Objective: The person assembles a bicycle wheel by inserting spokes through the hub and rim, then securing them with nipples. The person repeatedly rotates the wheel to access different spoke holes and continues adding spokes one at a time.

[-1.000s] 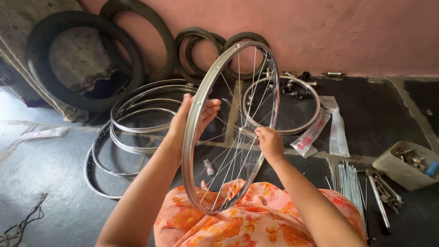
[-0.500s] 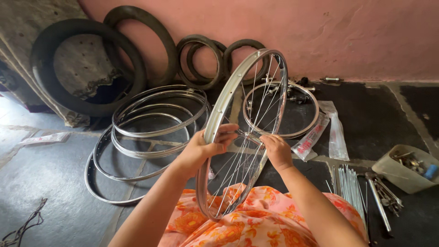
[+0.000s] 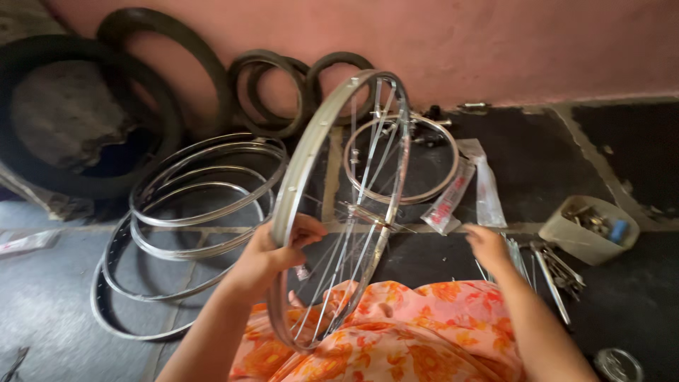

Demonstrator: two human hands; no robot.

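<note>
The left hand (image 3: 272,258) grips the big shiny spoked metal wheel rim (image 3: 339,205) upright on the lap, while the open right hand (image 3: 488,244) reaches toward thin metal spokes (image 3: 520,258) on the floor at 4 o'clock.

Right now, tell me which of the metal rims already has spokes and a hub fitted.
The upright rim that the left hand grips: spokes run to its hub. The rims stacked on the floor are bare hoops.

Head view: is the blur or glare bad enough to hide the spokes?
Head view: soft motion blur overall; right hand smeared; spoked wheel in the left hand readable, its rim glinting mildly; spokes visible near the hub, fainter below; light is dim and even.
</note>
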